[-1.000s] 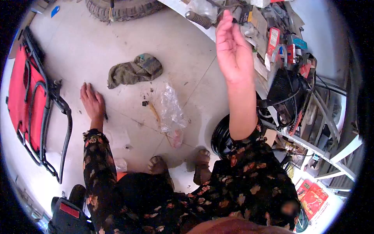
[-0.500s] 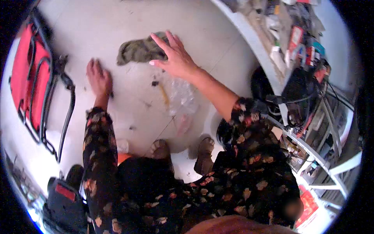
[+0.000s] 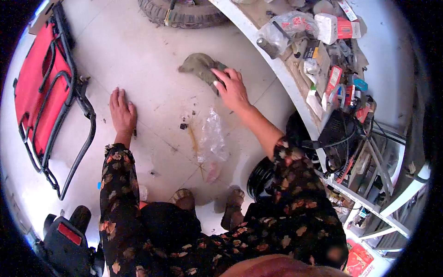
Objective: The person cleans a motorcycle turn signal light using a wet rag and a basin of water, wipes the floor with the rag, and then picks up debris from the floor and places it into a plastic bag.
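Observation:
An olive-green cloth (image 3: pixel 200 64) lies bunched on the tiled floor (image 3: pixel 152 55). My right hand (image 3: pixel 234 91) is at its right end, with bent fingers and thumb closed on the fabric; part of the cloth is hidden beneath them. My left hand (image 3: pixel 122 112) rests palm down on the floor to the left, its fingers stretched out and holding nothing. Between my hands and my feet lie a crumpled clear plastic bag (image 3: pixel 213 138), a thin yellowish strip (image 3: pixel 192 138) and a small black piece (image 3: pixel 183 126).
A red folding frame (image 3: pixel 44 87) with black tubes stands at the left. A tyre (image 3: pixel 184 17) is at the top. On the right, a white-edged bench (image 3: pixel 277 69) carries boxes and plastic packets. Black coils (image 3: pixel 259 180) sit beside my right foot (image 3: pixel 233 210).
My right hand and the cloth have shifted right across the floor, and its fingers have drawn in from a spread pose. My view has tilted, bringing the tyre into sight.

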Demonstrator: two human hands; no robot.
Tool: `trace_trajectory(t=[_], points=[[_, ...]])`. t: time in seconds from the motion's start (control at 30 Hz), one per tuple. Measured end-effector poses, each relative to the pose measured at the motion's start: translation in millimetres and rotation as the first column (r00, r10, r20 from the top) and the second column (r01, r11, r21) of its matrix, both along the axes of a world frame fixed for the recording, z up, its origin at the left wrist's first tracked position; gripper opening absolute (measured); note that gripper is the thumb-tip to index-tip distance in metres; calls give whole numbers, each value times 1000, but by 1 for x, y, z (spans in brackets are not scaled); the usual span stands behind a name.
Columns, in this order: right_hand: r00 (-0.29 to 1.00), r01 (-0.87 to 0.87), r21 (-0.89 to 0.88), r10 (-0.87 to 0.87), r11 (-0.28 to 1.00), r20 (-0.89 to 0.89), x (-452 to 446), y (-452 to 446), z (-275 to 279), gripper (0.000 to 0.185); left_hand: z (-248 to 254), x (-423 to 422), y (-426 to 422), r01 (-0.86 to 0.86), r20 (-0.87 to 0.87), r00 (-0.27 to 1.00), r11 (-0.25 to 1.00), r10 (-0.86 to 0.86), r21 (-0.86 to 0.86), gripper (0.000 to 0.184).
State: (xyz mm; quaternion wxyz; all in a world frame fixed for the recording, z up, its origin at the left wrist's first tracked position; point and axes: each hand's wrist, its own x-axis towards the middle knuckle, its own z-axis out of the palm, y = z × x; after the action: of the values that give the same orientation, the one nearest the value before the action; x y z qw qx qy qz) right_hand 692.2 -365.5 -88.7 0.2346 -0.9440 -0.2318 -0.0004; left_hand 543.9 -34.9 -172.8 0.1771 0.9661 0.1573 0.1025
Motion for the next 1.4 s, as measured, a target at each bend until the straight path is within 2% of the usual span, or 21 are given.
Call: trace_trajectory(t=[0.03, 0.13, 0.2, 0.27, 0.3, 0.37, 0.47, 0.67, 0.87, 0.97, 1.07, 1.13, 1.17, 1.27, 1.3, 1.4], points=[[1000, -19, -53, 20, 998, 9, -3, -11, 11, 35, -1, 0, 0, -8, -10, 1000, 1000, 8, -2, 50], [938, -289, -106, 304, 951, 170, -3, -30, 83, 40, -3, 3, 4, -16, -1, 1000, 1000, 16, -1, 50], [797, -230, -159, 280, 960, 535, 5, -37, 129, 47, -4, 1, 2, -18, 12, 1000, 1000, 18, -17, 51], [813, -104, -125, 157, 987, 561, 27, -28, 175, 51, -3, 1, 2, -15, 32, 999, 999, 16, -39, 50], [842, -91, -170, 167, 981, 512, 38, -27, 184, 52, -3, 0, 2, -10, 32, 999, 999, 11, -36, 50], [894, -73, -256, 177, 964, 412, 60, -25, 194, 55, -3, 1, 4, -2, 33, 999, 1000, 3, -27, 50], [850, -83, -293, 221, 953, 479, 65, -26, 188, 56, 2, 1, 2, -11, 21, 1000, 1000, 11, -12, 50], [794, -1, -429, 262, 903, 549, 64, -17, 185, 45, 2, -1, 1, 2, 37, 999, 1000, -1, -15, 50], [758, -7, -284, 190, 959, 623, 81, 0, 172, 40, -10, 0, 4, 2, 59, 998, 1000, -1, -17, 50], [822, 47, -256, 108, 965, 559, 63, -2, 172, 45, -9, 1, 4, 8, 37, 999, 1000, -8, 14, 50], [882, -182, -57, 188, 982, 431, 8, -15, 147, 54, -2, -1, 1, 32, 35, 999, 999, -33, 24, 50], [963, -255, -99, 262, 962, 64, -14, -25, 109, 61, -4, -1, 1, 22, 26, 999, 999, -23, 27, 50], [951, -298, -107, 284, 949, -125, -21, -28, 89, 65, -4, 0, 2, 16, 23, 1000, 999, -17, 31, 50], [970, -242, -333, 230, 911, -75, -21, -31, 35, 71, -6, 0, 2, 21, 47, 999, 1000, -22, 18, 49], [951, -299, -327, 252, 897, -179, -17, -28, 20, 72, -5, 1, 1, 19, 32, 999, 1000, -19, 15, 49], [949, -311, -367, 305, 877, -74, -3, -13, -33, 69, -5, 2, 1, 24, 59, 998, 1000, -23, -11, 49]])
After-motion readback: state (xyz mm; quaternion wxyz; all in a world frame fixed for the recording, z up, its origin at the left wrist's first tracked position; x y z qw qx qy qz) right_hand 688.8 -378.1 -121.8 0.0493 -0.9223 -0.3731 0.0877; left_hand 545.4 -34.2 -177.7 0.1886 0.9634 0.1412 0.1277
